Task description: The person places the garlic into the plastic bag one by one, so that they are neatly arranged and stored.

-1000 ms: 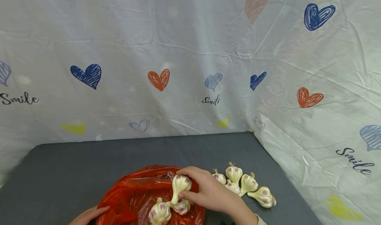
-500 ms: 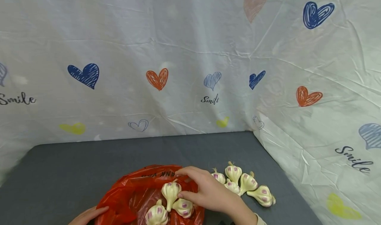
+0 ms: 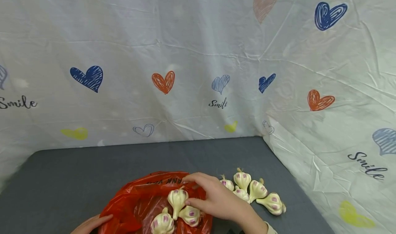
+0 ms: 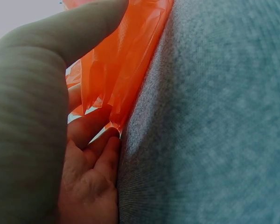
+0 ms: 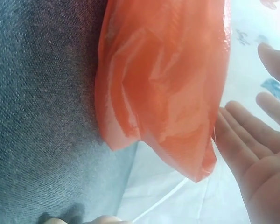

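Observation:
A red plastic bag (image 3: 127,201) stands with its mouth open at the front of the table, its lower part cut off by the frame. Inside show three garlic bulbs: an upright one (image 3: 177,200), another at lower left (image 3: 162,223) and one at lower right (image 3: 190,216). My left hand (image 3: 92,224) holds the bag's left side, the plastic (image 4: 116,60) running between thumb and fingers in the left wrist view. Over the bag's right rim, my right hand (image 3: 215,199) has its fingers spread, the thumb tip beside the upright bulb. No bulb is in its grasp in the right wrist view.
Several more garlic bulbs (image 3: 258,190) lie in a cluster on the dark grey table (image 3: 130,160), just right of my right hand. A pale sheet (image 3: 191,55) printed with hearts hangs behind the table and along its right side.
My right hand has let go of a garlic bulb, which moved left and down to stand among the others in the bag. The left hand keeps its place on the bag.

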Tool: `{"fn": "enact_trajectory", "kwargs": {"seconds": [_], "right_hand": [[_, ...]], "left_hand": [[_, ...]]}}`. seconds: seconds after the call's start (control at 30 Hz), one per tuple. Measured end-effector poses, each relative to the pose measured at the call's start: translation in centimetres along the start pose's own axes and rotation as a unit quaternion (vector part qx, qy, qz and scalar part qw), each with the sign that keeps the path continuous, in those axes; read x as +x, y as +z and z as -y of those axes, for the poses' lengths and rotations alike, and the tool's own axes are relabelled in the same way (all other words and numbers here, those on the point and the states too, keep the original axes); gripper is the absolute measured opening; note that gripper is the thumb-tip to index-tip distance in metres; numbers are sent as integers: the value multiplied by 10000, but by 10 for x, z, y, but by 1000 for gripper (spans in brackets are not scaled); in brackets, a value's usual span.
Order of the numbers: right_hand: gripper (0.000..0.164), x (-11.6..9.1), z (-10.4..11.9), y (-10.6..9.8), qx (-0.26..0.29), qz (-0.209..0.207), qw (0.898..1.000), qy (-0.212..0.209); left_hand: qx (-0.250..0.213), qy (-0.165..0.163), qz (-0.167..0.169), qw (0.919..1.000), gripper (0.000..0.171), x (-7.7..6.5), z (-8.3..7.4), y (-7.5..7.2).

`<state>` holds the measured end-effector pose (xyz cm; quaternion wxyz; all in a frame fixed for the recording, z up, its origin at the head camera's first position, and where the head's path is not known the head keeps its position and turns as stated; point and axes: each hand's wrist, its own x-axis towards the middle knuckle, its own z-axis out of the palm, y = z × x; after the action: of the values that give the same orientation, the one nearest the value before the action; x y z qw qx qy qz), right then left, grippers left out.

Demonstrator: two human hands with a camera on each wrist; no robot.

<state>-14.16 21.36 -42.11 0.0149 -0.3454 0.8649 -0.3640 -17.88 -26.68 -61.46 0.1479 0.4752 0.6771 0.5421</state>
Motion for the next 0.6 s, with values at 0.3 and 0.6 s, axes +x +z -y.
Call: {"fn": "enact_trajectory", "kwargs": {"seconds": [0.3, 0.6], "right_hand": [[46, 0, 3, -5, 34, -138, 9999, -81], [44, -4, 7, -14, 230, -380, 9990, -17]], "left_hand": [[86, -79, -116, 9999, 96, -1, -1, 1], [-428, 368, 173, 9983, 99, 5, 1, 0]]}}
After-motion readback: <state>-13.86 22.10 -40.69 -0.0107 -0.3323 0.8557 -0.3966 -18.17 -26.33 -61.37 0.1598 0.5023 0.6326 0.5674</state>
